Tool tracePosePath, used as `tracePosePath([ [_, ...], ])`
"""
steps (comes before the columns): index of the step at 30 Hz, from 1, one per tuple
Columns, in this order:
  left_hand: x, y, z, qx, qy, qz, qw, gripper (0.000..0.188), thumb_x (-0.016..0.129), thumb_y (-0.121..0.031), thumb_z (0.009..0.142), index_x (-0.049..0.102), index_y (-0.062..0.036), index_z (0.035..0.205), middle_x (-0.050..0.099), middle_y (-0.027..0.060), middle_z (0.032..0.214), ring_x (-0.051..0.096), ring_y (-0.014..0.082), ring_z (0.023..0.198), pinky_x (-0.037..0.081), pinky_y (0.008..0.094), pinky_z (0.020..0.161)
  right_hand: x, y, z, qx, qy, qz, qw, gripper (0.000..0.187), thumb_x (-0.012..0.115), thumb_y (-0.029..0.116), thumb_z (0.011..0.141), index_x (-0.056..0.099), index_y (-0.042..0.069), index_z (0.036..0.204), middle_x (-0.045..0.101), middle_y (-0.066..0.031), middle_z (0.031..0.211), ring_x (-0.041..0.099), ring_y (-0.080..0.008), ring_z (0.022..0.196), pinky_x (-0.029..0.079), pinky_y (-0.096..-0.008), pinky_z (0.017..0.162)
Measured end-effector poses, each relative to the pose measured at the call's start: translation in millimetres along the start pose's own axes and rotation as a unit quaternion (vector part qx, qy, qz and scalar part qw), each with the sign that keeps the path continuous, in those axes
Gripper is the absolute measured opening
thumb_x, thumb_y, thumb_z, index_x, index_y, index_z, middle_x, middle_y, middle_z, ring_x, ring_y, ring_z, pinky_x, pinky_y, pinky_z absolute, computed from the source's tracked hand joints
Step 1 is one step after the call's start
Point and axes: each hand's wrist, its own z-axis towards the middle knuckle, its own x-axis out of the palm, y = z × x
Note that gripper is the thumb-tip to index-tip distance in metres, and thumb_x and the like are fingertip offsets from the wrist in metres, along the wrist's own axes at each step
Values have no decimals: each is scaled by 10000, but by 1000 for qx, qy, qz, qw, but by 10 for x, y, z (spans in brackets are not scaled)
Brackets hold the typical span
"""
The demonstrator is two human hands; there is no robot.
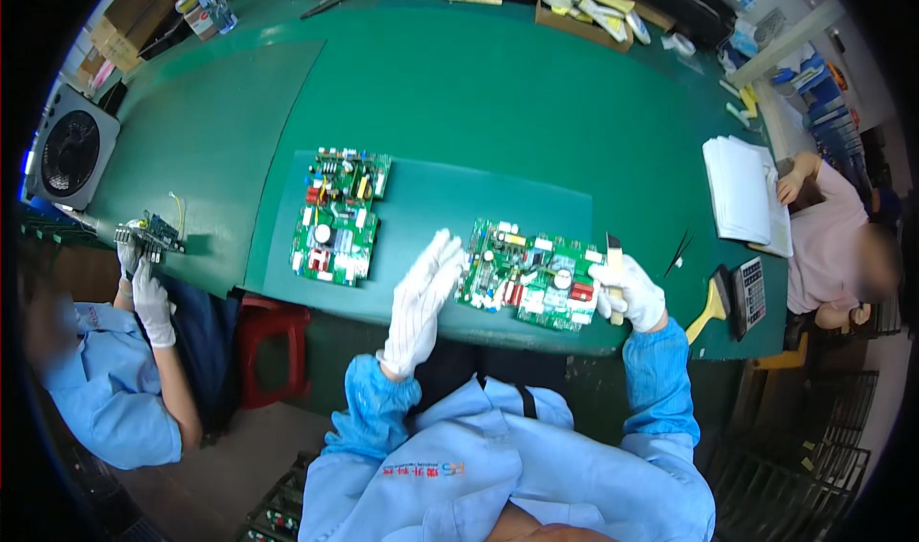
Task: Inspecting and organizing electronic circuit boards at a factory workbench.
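A green circuit board, crowded with parts, lies across the mat in front of me. My left hand, in a white glove, is held at the board's left edge with its fingers stretched out. At the opposite edge my right hand, also gloved, is closed around what looks like a small brush with a pale handle and a dark tip. Its fingers are close against the board's right end; whether they also grip the board cannot be made out. A second circuit board rests farther left on the mat.
On the right are black tweezers, a yellow-handled brush, a calculator and a paper stack. A co-worker at left holds another board near a fan. Another person sits at right. A red stool stands below the table.
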Motion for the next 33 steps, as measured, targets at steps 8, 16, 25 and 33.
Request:
tracePosePath([
  [8,261,-33,8,198,-17,353,914,494,635,-128,864,498,-21,1326,468,200,1377,462,324,1273,393,402,1041,75,85,-91,-4,-41,-167,985,502,546,499,906,621,19,780,554,-61,517,431,-82,380,314,-224,376],
  [16,777,-95,281,343,75,567,745,198,731,-154,763,642,-19,877,480,192,1363,401,441,1290,351,510,1056,68,44,-61,-11,-57,-309,949,706,435,614,912,658,-15,682,606,-102,547,535,-162,381,441,-283,412],
  [25,669,86,389,270,119,429,854,188,709,-116,778,555,-17,732,485,145,1374,376,412,1322,249,517,1115,72,2,-214,11,-111,-410,905,604,454,511,942,597,-16,683,609,-95,527,537,-154,357,419,-284,367],
  [33,714,103,308,280,107,451,841,164,690,-104,788,554,-17,760,464,184,1380,363,429,1324,234,554,1104,65,18,-419,-90,-269,-233,930,519,546,451,911,681,-50,930,611,-103,594,449,-101,369,348,-234,363],
])
